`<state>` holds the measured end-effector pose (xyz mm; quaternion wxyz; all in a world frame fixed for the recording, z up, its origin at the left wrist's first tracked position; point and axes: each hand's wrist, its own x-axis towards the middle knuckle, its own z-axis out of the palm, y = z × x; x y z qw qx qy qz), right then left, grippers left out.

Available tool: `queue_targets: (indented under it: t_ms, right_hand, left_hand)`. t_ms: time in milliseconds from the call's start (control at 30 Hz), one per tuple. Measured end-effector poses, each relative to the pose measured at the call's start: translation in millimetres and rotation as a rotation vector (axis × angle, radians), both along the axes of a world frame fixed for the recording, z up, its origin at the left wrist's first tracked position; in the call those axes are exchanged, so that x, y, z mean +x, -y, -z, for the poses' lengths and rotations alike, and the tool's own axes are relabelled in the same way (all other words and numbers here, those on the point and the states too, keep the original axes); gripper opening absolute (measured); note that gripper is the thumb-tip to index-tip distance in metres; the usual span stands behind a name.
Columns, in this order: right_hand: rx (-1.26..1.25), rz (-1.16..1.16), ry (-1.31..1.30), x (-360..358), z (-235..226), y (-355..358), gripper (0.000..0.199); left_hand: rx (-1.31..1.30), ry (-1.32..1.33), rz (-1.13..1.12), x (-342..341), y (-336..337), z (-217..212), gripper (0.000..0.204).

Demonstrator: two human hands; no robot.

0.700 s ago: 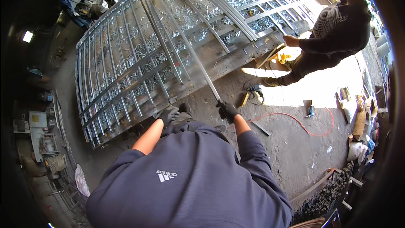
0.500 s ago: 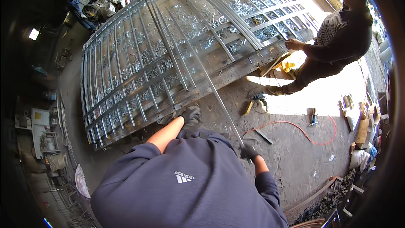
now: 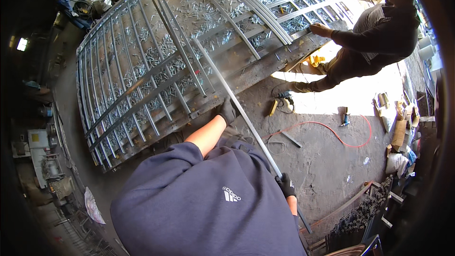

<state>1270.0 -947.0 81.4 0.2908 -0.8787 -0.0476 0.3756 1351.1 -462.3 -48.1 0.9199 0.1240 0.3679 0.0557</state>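
Note:
A long, straight silvery metal tube (image 3: 253, 130) slants from above the near edge of a large metal table down past my right side. My left hand (image 3: 228, 111), in a black glove, is closed around the tube close to the table edge. Lower down, my right hand (image 3: 286, 186), also gloved, grips the tube close to its near end. The tube's far end reaches over the table frame (image 3: 189, 117), which carries rows of parallel metal bars (image 3: 161, 96) and two flat crosswise strips. Many short shiny metal pieces (image 3: 177, 7) lie scattered between the bars.
At the table's right end stands another person (image 3: 374, 42), one hand on its edge. A red hose (image 3: 327, 130), a power tool (image 3: 284, 96) and a short metal bar (image 3: 291, 139) lie on the floor. Bundled tubes (image 3: 365, 208) stand at lower right, cardboard boxes (image 3: 400, 132) above them.
The tube has moved down and toward me, its near end now past my right hand. My left hand has moved from beside the table onto the tube. My right hand is slightly lower.

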Motion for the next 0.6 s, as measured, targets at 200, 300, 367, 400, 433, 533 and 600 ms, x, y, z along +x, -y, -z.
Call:
queue_targets:
  t_ms: [200, 300, 367, 400, 433, 533, 600]
  right_hand:
    - [0.081, 0.291, -0.432, -16.1, -14.0, 31.3, 0.028]
    - [0.003, 0.326, -0.449, -36.2, -18.5, 68.8, 0.03]
    - [-0.057, 0.332, -0.457, -54.9, -25.5, 99.7, 0.034]
    - [-0.16, 0.386, -0.458, -63.6, -25.9, 110.6, 0.037]
    - [-0.106, 0.407, -0.434, -71.4, -28.6, 121.3, 0.038]
    - [-0.192, 0.563, -0.506, -84.4, -28.6, 125.9, 0.039]
    - [-0.188, 0.494, -0.468, -83.6, -34.3, 116.2, 0.039]
  left_hand:
    - [0.001, -0.081, 0.066, 5.9, -17.8, 5.6, 0.05]
    - [0.026, -0.044, 0.049, 9.7, -26.1, 10.4, 0.035]
    - [0.044, -0.08, 0.045, 12.3, -29.9, 12.8, 0.03]
    - [0.041, -0.098, 0.051, 13.8, -31.7, 13.6, 0.027]
    - [0.064, -0.155, 0.039, 15.9, -32.2, 14.4, 0.026]
    - [0.075, -0.247, 0.04, 20.2, -33.8, 14.1, 0.023]
    - [0.149, -0.241, 0.005, 22.2, -38.9, 11.5, 0.015]
